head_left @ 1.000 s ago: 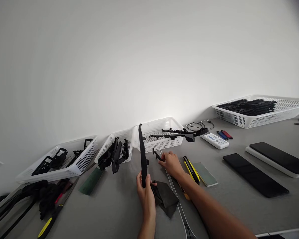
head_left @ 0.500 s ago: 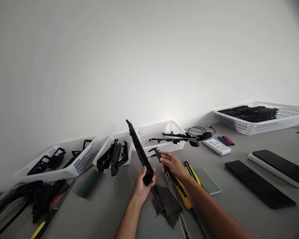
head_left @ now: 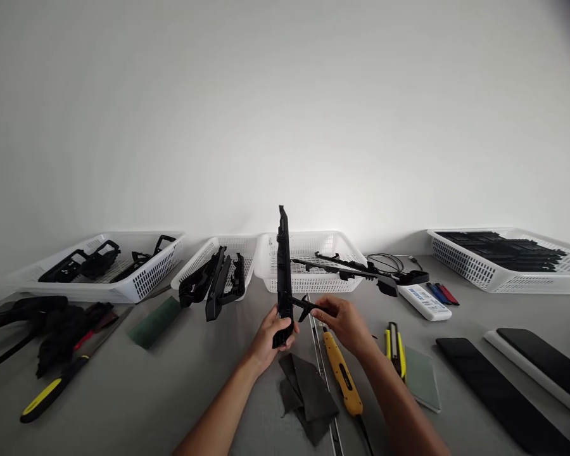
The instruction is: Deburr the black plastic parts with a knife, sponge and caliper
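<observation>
My left hand [head_left: 270,337] is closed around the lower end of a long black plastic trim part [head_left: 284,266], which stands nearly upright. In my right hand [head_left: 344,322] is a black caliper [head_left: 308,306], its jaws turned left against the lower part of the trim; whether they clasp it I cannot tell. Below the hands lie dark sandpaper pieces [head_left: 313,389], a metal ruler [head_left: 319,354] and a yellow corded tool [head_left: 342,373]. Behind them stands a white basket [head_left: 266,278] with more black parts [head_left: 351,271] lying across its right side.
Two more white baskets with black parts stand left, a small one [head_left: 175,278] and a larger one [head_left: 137,292]. At right are a basket of stacked parts [head_left: 491,285], a yellow utility knife [head_left: 396,348], a white box [head_left: 425,302] and black panels [head_left: 494,386]. A yellow-black handled file [head_left: 52,392] lies left.
The trim part has swung from a leftward lean to nearly upright. My right hand has turned the caliper, bringing its jaws to the trim's lower part. The camera view has shifted.
</observation>
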Available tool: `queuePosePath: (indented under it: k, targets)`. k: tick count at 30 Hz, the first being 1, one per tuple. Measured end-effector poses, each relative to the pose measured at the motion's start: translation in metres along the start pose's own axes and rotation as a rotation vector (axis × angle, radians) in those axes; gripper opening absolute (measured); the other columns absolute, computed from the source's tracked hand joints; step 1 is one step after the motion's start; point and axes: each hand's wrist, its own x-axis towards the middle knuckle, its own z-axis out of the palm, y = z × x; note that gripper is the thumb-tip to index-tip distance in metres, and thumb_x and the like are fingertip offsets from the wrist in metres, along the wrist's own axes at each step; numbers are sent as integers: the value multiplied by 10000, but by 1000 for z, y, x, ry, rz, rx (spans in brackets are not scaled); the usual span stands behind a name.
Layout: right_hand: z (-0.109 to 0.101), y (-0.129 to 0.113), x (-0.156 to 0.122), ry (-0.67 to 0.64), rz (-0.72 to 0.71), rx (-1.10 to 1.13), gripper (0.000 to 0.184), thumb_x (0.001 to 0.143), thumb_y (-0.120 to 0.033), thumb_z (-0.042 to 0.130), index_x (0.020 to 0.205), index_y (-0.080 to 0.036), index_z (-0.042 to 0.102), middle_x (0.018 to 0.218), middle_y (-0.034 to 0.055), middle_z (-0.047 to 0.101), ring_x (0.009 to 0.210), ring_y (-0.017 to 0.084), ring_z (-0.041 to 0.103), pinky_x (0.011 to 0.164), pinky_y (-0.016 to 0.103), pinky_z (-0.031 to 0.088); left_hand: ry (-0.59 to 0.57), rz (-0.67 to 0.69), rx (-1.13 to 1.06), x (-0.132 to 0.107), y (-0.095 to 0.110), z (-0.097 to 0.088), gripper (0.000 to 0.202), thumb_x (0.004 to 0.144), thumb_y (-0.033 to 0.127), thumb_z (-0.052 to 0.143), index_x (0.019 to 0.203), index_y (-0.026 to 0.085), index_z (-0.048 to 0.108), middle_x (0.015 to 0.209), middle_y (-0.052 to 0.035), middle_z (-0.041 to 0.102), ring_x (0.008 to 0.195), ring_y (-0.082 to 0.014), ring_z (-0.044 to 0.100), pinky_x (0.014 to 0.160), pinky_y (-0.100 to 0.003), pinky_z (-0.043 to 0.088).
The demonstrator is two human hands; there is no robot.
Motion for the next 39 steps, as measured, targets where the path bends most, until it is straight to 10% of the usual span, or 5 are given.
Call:
queuePosePath:
  k: [8, 27, 39]
  targets:
    - [9, 0, -4, -11, -186, -238, 305, 1034, -375, 525, 1153, -254, 778, 1103, 90, 789, 1042, 293, 698, 855, 375, 514, -34, -55, 50, 0, -1, 0, 399, 852, 442, 761, 1122, 176, 636, 781, -56, 723, 477, -96, 495, 440, -221, 250]
    - [5, 1, -3, 138, -254, -308, 257, 1045, -405, 607, 1042, -249, 812, 1020, 86, 814, 992, 293, 693, 917, 422, 513, -49, -84, 89, -1, 1, 5, 347, 813, 396, 760, 1038, 174, 617, 758, -78, 762, 432, -103, 500, 401, -218, 266]
    - [3, -5, -5, 51, -315, -387, 351, 1082, -247, 500, 1284, -261, 786, 1087, 88, 789, 1013, 283, 620, 918, 423, 498, -59, -74, 116, 0, 0, 2, 351, 854, 390, 711, 1110, 182, 593, 755, -45, 733, 455, -100, 500, 415, -211, 281]
